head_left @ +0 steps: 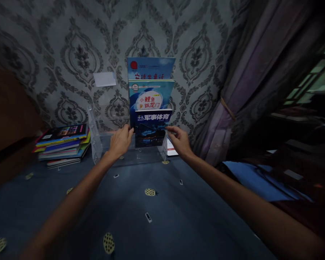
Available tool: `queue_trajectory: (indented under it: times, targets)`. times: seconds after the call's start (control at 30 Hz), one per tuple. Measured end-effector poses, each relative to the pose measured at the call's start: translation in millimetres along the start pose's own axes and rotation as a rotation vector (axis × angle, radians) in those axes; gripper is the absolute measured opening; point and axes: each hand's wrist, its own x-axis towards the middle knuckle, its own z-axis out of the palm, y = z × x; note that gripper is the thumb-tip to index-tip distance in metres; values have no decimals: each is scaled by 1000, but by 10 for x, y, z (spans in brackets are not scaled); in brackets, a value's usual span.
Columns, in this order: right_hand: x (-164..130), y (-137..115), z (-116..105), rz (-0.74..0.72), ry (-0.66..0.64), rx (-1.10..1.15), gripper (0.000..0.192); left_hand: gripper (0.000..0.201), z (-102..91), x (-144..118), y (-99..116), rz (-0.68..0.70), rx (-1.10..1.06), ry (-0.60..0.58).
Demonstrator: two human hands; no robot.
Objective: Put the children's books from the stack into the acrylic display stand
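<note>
We have the dark book (151,130) standing in the clear rack (95,148), straight ahead and between our two hands, its cover facing us and two taller blue books (151,68) rising behind it. Its long axis seems to run upward, though the angle makes that hard to judge. Our right hand (178,139) is the nearer one: its thumb and fingers are narrowed right at the book's right edge, and we cannot tell whether they pinch it. Our left hand (121,140) is just beside the left edge, fingers curled and thumb close in; whether it holds the rack or anything else, we cannot tell. A pile of books (66,142) lies left of the rack on the patterned cloth (130,209).
</note>
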Motion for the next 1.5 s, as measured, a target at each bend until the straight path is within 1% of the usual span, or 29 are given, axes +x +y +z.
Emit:
queue_trajectory:
  times: [0.1,0.17,0.2,0.27,0.33,0.4,0.43,0.5,0.53,0.6,0.63,0.7,0.83,0.9,1.0,1.1,1.27,1.5]
  targets:
    - [-111,-11,-25,-8,-2,-2,31,25,-33,-171,-129,78,43,43]
    - [-249,-26,-37,-8,-32,-25,30,25,-99,-311,-317,127,93,66]
    - [-334,-35,-40,-6,-36,-44,29,26,-148,-377,-446,127,125,79]
    - [-519,-58,-40,-7,-78,-71,28,30,-272,-484,-764,67,200,113]
    - [-704,-84,-24,-22,-135,-92,26,34,-411,-536,-1135,-53,277,151]
    - [-861,-112,12,-32,-183,-105,24,38,-528,-523,-1516,-206,354,183]
    - [-925,-126,39,-35,-209,-109,24,42,-570,-498,-1694,-263,387,175]
    - [-1026,-157,103,-39,-264,-108,25,53,-620,-428,-1998,-304,446,94]
    - [-1066,-174,139,-37,-291,-106,26,59,-631,-393,-2117,-315,464,31]
    - [-1141,-206,217,-18,-349,-105,28,65,-641,-340,-2282,-327,472,-105]
    - [-1179,-217,256,-6,-368,-103,28,66,-646,-326,-2331,-329,471,-156]
    - [-1259,-217,329,7,-387,-92,28,64,-669,-325,-2382,-308,492,-203]
    - [-1411,-137,419,22,-414,-52,28,52,-788,-412,-2386,-228,581,-213]
    - [-1460,-88,428,48,-441,-41,27,45,-860,-472,-2378,-193,601,-232]
    - [-1486,-49,422,69,-444,-31,26,36,-921,-541,-2368,-138,632,-257]
    - [-1479,-50,416,72,-455,-33,28,33,-916,-568,-2359,-108,655,-275]
    - [-1456,-63,417,71,-468,-34,27,34,-899,-567,-2361,-88,677,-274]
    - [-1450,-75,420,73,-458,-31,29,32,-942,-550,-2456,-92,679,-299]
